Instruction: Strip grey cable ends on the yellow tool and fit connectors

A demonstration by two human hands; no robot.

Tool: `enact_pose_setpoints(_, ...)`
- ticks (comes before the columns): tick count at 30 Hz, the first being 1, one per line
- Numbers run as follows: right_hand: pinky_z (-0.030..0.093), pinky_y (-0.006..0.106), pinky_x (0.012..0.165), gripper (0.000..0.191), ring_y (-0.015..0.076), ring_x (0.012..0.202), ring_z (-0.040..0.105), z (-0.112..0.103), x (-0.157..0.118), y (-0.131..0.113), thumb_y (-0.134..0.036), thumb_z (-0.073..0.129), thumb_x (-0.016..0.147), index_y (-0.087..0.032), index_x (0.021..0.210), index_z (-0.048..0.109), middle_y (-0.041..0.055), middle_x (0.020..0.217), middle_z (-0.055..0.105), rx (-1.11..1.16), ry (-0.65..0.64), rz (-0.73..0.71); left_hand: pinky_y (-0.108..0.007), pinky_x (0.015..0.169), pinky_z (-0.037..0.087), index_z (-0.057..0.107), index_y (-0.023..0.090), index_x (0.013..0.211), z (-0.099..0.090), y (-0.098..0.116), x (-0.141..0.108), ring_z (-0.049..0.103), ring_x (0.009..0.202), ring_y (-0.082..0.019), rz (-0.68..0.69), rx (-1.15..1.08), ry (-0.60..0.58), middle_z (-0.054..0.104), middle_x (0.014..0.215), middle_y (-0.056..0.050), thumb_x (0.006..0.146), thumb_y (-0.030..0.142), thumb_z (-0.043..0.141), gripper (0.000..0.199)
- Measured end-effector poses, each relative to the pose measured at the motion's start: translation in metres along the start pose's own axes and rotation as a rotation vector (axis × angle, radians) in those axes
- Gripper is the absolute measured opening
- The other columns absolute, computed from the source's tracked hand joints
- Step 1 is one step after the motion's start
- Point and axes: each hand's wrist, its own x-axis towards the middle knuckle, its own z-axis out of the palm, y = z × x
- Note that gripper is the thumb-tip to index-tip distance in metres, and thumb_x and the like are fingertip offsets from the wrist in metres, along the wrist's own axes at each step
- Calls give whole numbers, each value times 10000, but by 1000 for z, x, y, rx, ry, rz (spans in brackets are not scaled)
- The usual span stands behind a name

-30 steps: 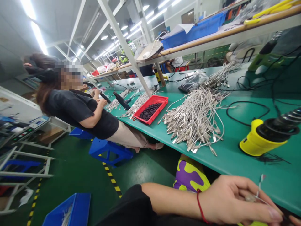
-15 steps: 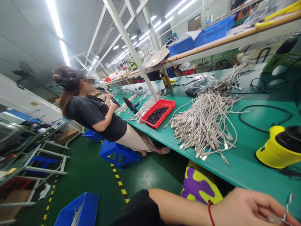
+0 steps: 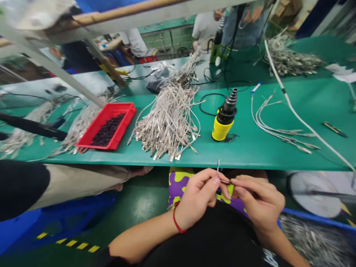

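Over my lap, just in front of the table edge, my left hand (image 3: 198, 194) is closed in a pinch on a thin cable (image 3: 218, 167) whose end sticks up from the fingertips. Beside it, my right hand (image 3: 258, 200) is also pinched, its fingertips meeting the left ones; whatever small dark piece it may hold is too small to name. Nearest on the table lies a big heap of grey-white USB cables (image 3: 169, 122). A red tray (image 3: 122, 137) of small black pieces stands left of the heap. To the right, a yellow heat gun (image 3: 221, 129) stands nozzle up.
Several loose cables (image 3: 278, 128) lie on the green table (image 3: 250, 159) at right, near a marker (image 3: 256, 88) and a thick white cord (image 3: 294, 109). More cables fill a blue-rimmed bin (image 3: 319, 218) at lower right. A co-worker's leg (image 3: 80, 181) is at left.
My view has swung from the co-worker on the left round to the table and my lap. Both my hands now show, fingertips together; before, only the left was in view, with a coloured-strand wire end.
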Motion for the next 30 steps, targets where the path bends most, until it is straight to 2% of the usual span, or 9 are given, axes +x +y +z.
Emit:
enact_pose_setpoints(3,548,312,471,287,200,554,689,5,0,5,-166,781,815,-301,1067,805,11,729,756,-42,34,8,-180,425,258,564,177,1124,3,-4,-4,333,428,-40,29,51,-5,720,751,-32,1000,408,596,264)
enact_pose_setpoints(7,547,303,509,229,198,616,702,6,-2,5,-168,788,818,-281,1017,809,23,767,774,-36,77,-1,-178,440,260,486,195,1046,6,-5,-6,339,446,-36,81,71,-6,730,772,-30,1011,373,595,212)
enact_pose_setpoints(13,550,308,545,253,192,649,697,4,-2,5,-142,784,819,-290,1023,799,24,835,781,-16,69,16,-171,443,290,490,192,1026,6,-6,-2,340,445,-29,101,91,-23,736,786,-29,1030,337,570,166)
enact_pose_setpoints(20,586,357,581,201,194,591,669,7,0,5,-146,758,836,-287,972,800,16,743,754,81,56,25,-174,455,275,507,183,1019,7,-3,-4,355,478,-30,99,122,-33,725,781,-21,1037,307,570,140)
enact_pose_setpoints(30,569,313,550,219,207,689,722,7,3,1,-149,755,842,-301,995,794,19,826,786,27,40,29,-165,447,281,510,181,1023,6,-3,-2,357,471,-26,98,101,-42,725,783,-23,1033,303,578,140)
